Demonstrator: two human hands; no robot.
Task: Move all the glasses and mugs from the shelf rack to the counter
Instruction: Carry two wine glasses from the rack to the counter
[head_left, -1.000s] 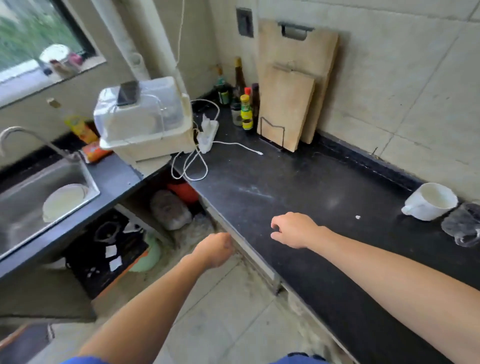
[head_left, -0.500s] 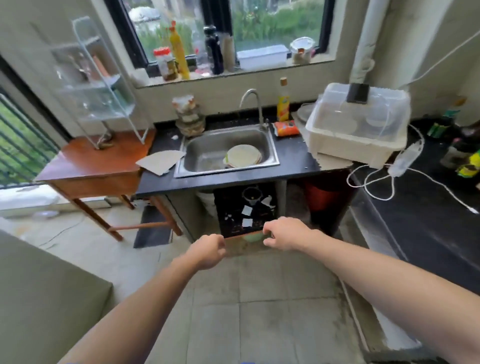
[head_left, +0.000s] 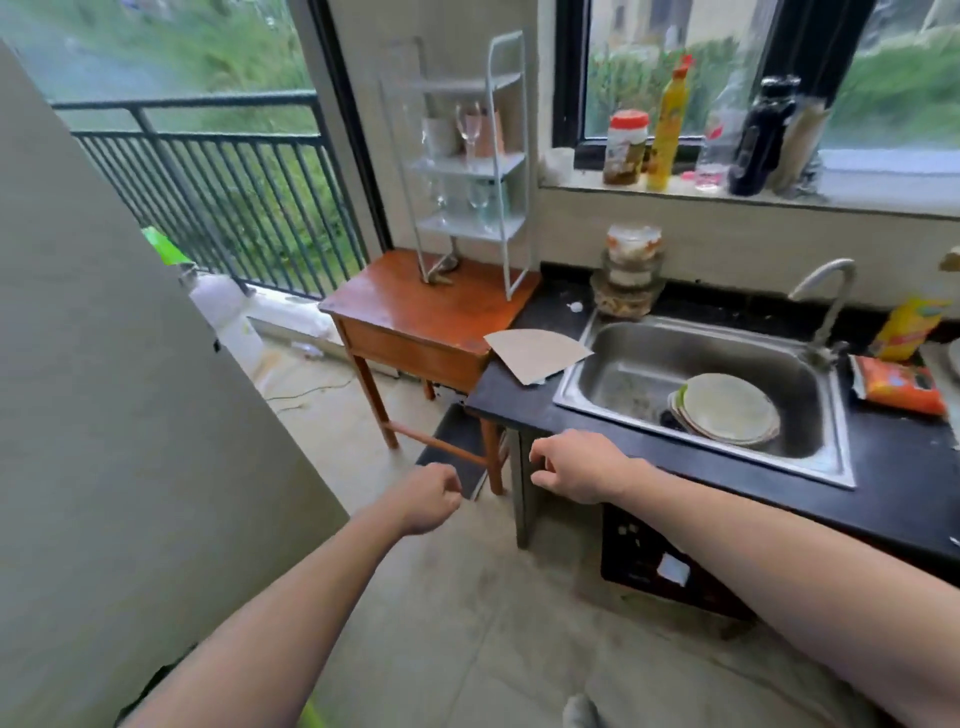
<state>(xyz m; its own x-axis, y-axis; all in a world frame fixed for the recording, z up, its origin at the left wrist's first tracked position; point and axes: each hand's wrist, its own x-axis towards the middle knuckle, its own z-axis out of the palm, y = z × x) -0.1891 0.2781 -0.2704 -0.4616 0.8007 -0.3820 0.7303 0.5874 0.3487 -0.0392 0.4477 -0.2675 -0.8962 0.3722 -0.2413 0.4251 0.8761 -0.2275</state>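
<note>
A white wire shelf rack (head_left: 506, 156) stands on a small wooden table (head_left: 415, 317) at the window corner. Its middle tier holds a white mug (head_left: 439, 136), a stemmed wine glass (head_left: 469, 130) and a pinkish cup (head_left: 488, 134). Two clear stemmed glasses (head_left: 479, 200) stand on the lower tier. My left hand (head_left: 431, 498) and my right hand (head_left: 574, 470) hang in front of me, fingers loosely curled, holding nothing, well short of the rack. The black counter (head_left: 524, 415) runs to the right of the table.
A steel sink (head_left: 649, 364) with stacked plates (head_left: 727, 408) is set in the counter, with a tap (head_left: 826, 291) behind. A cardboard piece (head_left: 535, 353) lies by the sink. Jars and bottles line the windowsill (head_left: 675, 187). A grey wall panel (head_left: 130, 415) stands on the left.
My view has swung left from the counter corner past the sink to the shelf rack. Both hands stay empty and loosely curled in front of me.
</note>
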